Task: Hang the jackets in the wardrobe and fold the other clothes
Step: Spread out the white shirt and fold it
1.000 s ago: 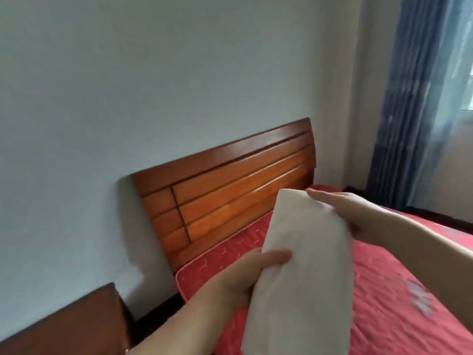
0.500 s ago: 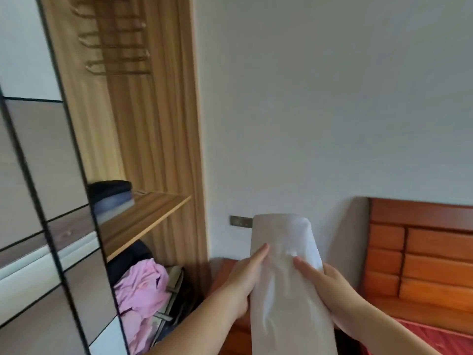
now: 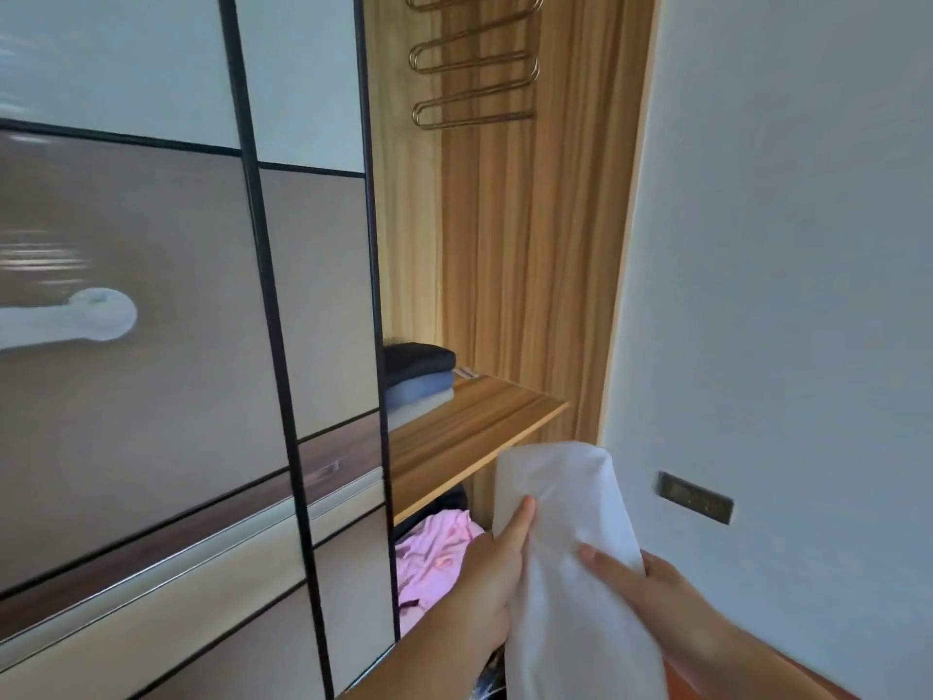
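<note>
A folded white garment (image 3: 565, 538) is held upright in front of the open wardrobe. My left hand (image 3: 492, 573) grips its left edge, thumb on the front. My right hand (image 3: 651, 588) holds its right side, with the thumb on the cloth. The garment's top reaches just below the edge of the wooden shelf (image 3: 469, 437). On that shelf lies a stack of folded clothes (image 3: 416, 373), dark on top, then blue and grey. Below the shelf sits a crumpled pink garment (image 3: 434, 553).
Sliding wardrobe doors (image 3: 176, 346) with black frames fill the left. Gold metal hangers (image 3: 474, 68) hang at the top of the open section. A white wall (image 3: 782, 295) with a dark switch plate (image 3: 695, 497) stands at the right.
The view has swung left from the bed and headboard to the wardrobe. Both hands have carried the white garment along, and it now sits close to the shelf.
</note>
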A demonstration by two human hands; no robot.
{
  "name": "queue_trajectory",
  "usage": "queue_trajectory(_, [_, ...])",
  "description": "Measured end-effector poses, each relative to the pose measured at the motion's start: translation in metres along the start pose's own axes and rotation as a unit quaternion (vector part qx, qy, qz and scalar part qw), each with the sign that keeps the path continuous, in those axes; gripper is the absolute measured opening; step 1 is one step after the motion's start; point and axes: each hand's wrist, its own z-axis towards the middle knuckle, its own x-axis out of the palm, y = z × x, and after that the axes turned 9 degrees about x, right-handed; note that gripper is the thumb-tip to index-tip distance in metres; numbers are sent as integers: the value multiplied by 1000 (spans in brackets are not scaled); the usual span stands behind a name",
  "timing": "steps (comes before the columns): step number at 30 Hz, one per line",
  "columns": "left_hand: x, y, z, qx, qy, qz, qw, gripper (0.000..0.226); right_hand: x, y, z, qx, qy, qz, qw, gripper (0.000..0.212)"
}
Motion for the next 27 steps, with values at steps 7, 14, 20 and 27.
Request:
queue_trajectory(7, [44,-48,83,62,-128,-49,989,88,-74,24,95,49,291,56,954,70])
queue_trajectory(14, [30,-111,127,97,-79,-218,968,34,-124,118,194,42,345,-118,930,55])
queue_trajectory(20, [4,-134,208,117,-109,-154,975,32,-141,172,289,79,317,-170,930,63])
queue_trajectory(27, [-26,-150,287,135,-165,-190,958,25,-122,186,392,59,208,70,974,81])
